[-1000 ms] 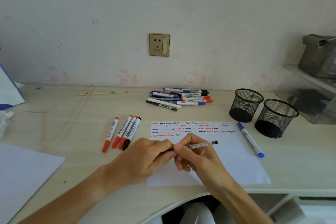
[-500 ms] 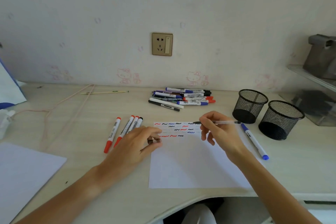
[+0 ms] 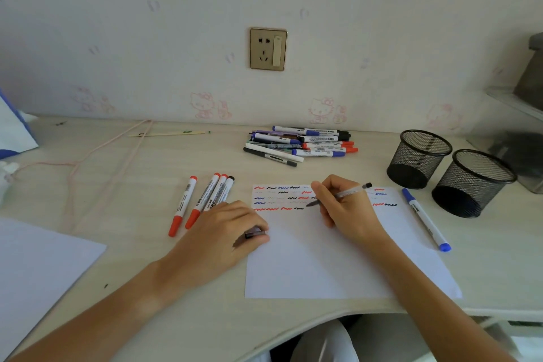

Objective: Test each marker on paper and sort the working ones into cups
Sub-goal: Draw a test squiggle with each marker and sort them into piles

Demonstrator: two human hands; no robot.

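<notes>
Paper (image 3: 338,261) centre; marker pile (image 3: 299,144) behind; cups (image 3: 449,173) right (side by side).

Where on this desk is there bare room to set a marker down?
Bare desk lies between the pink cord and the four capped markers, and between the marker pile and the black mesh cups. The white test sheet's top is crowded.

A home study corner was shown. Cartoon-cat wallpaper (image 3: 323,110) was seen behind a pale desk (image 3: 147,185), where mesh pen cups (image 3: 417,159) were kept
</notes>
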